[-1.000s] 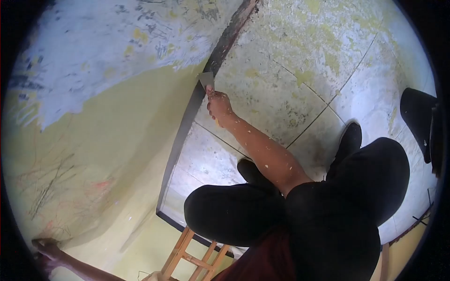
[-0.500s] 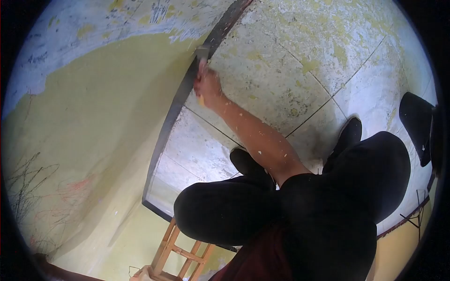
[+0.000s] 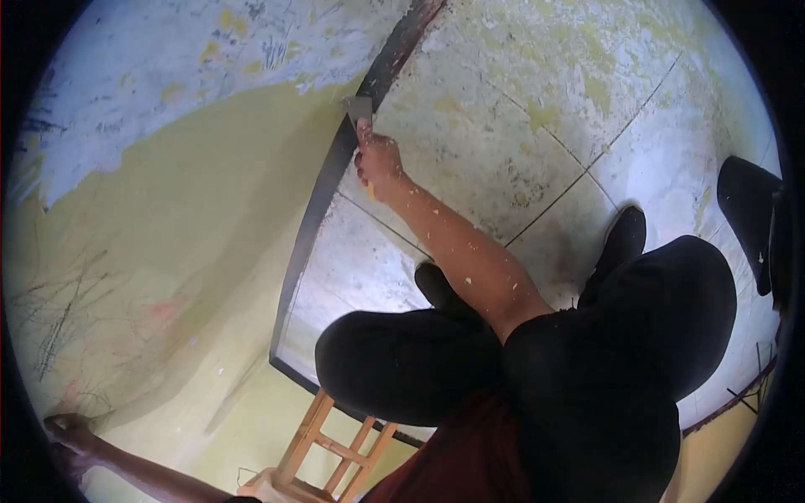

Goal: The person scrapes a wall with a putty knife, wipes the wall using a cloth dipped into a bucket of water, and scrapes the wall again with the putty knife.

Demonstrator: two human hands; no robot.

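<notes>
My right hand (image 3: pixel 381 163) is closed around a putty knife (image 3: pixel 360 108). Its metal blade lies against the lower wall, right by the dark skirting strip. A bit of yellow handle sticks out below the fist. Pale flakes cling to my right forearm. Far off at the lower left, my left hand (image 3: pixel 74 444) rests against the wall (image 3: pixel 210 168), its fingers apart and partly lost in the dark rim of the view. Around the knife the wall is yellow-green; further up, a scraped whitish area (image 3: pixel 168 67) has a ragged edge.
Dark skirting (image 3: pixel 314 222) runs between wall and tiled floor (image 3: pixel 470 151), which is strewn with pale flakes. A wooden stool (image 3: pixel 340 448) stands behind my bent knee (image 3: pixel 394 360). Black objects (image 3: pixel 745 218) sit at the right edge. Scribbles mark the wall at left.
My right hand and the putty knife have shifted slightly down the picture, and the blade shows more sharply. My left hand and forearm have come further into view as the camera tilted.
</notes>
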